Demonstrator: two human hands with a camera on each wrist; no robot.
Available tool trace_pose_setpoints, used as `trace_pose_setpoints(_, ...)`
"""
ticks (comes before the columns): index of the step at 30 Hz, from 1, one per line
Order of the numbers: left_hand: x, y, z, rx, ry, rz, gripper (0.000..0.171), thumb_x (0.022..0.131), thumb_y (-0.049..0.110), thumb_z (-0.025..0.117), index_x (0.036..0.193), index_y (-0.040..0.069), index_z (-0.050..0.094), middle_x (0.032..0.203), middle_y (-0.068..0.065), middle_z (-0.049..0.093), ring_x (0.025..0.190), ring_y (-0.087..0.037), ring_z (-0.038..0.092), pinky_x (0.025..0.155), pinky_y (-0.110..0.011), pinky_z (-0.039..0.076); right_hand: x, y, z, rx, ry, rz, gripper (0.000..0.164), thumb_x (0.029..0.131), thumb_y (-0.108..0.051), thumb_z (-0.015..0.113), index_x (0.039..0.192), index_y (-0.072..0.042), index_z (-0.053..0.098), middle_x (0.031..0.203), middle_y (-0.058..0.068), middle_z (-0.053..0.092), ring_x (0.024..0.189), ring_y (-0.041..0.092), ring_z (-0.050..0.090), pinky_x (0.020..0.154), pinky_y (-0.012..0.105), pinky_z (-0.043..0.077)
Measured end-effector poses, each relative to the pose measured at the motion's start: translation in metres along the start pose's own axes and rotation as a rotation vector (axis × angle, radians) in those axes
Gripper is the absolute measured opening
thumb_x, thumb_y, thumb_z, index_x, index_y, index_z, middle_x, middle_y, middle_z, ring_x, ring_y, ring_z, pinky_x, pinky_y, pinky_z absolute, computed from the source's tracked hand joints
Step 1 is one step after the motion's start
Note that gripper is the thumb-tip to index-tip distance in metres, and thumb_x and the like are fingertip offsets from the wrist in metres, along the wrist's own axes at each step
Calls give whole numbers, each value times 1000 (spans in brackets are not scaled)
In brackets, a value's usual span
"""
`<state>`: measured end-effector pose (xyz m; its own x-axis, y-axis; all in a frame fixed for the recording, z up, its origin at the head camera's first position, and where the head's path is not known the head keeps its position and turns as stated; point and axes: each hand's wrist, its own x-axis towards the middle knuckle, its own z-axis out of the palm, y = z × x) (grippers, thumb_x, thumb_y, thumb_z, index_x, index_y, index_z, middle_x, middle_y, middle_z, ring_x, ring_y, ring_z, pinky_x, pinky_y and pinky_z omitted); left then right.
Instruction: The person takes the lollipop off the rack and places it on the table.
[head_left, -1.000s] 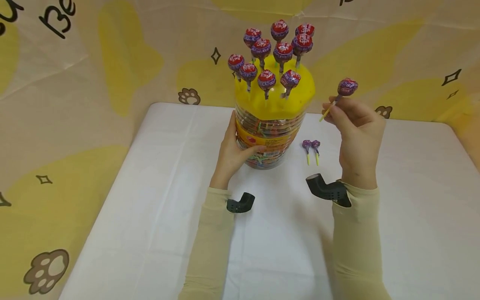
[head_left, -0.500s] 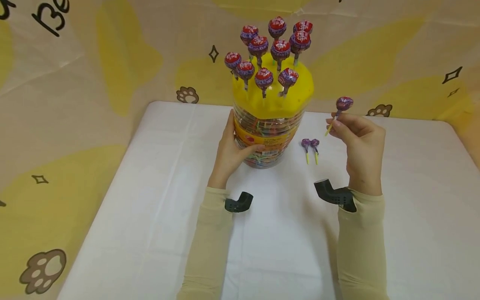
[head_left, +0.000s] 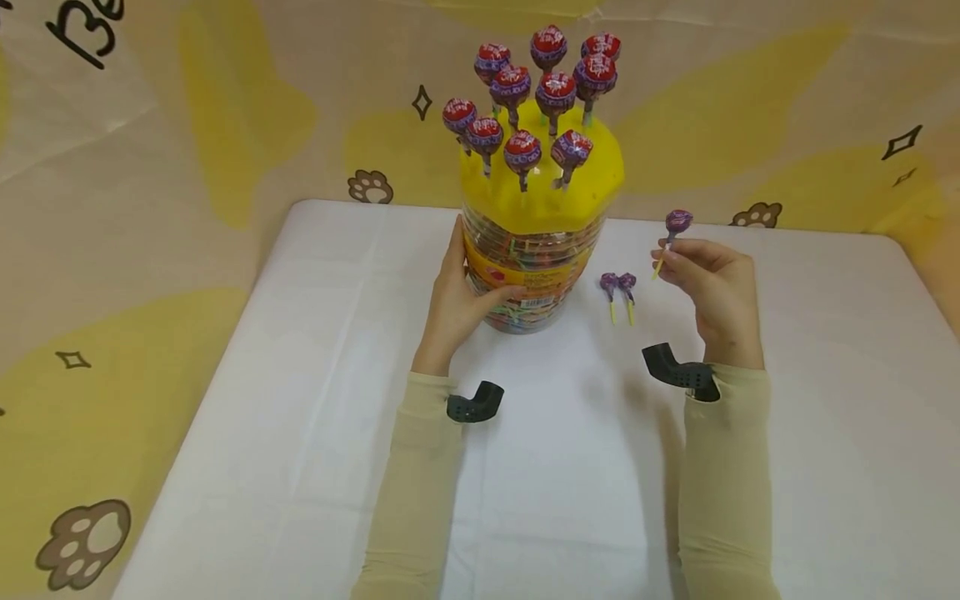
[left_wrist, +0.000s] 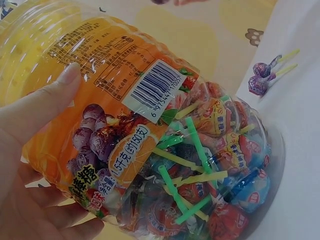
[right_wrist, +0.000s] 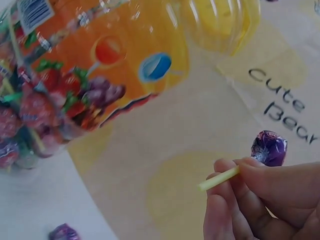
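Observation:
A clear plastic jar (head_left: 536,279) with a yellow lid (head_left: 555,208) stands at the back of the table. Several wrapped lollipops (head_left: 557,93) stick up from that lid. My left hand (head_left: 457,308) grips the jar's side, thumb across the orange label (left_wrist: 107,75); loose lollipops (left_wrist: 200,170) show through its wall. To the right of the jar, my right hand (head_left: 716,283) pinches a purple-wrapped lollipop (head_left: 678,222) at its yellow stick (right_wrist: 220,178), head up, apart from the jar. Two purple lollipops (head_left: 618,287) lie side by side on the table between jar and right hand.
White cloth covers the table (head_left: 360,467). Behind it hangs a backdrop (head_left: 750,117) with yellow patches and paw prints. A black curved mount (head_left: 476,403) sits on the left wrist and another mount (head_left: 678,371) on the right.
My right hand has lowered with its lollipop, coming down from beside the lid towards the table. The left hand keeps its hold on the jar. The whole view has shifted slightly.

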<state>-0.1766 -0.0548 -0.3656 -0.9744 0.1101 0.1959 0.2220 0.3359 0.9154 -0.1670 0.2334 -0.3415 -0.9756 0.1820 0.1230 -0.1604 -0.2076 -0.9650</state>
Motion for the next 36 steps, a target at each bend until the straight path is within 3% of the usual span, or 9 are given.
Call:
trace_pose_setpoints(7,1,0,0,-26,10,30,103,77,22,80,152,14,9,151,-7,29,135,-22,33,110,-39,31,8,21,-12,5,-11,156,13,85,7,63,83,-1,73,86,6,71,74,14,67,69,19,56)
trace_pose_setpoints(21,2,1,1,-21,6,16,103,77,23,79,153,16,9,152,-6,27,136,-22,30,111,-41,28,14,52,-42,-142,-12,380,24,89,5,58,78,-12,72,78,-4,70,70,7,66,66,16,55)
trace_pose_setpoints(36,1,0,0,-18,6,-1,103,78,24,79,153,16,8,153,-5,26,137,-21,29,112,-41,28,14,58,-46,-260,-11,453,26,90,3,58,75,-15,69,72,-6,69,65,5,65,63,17,55)
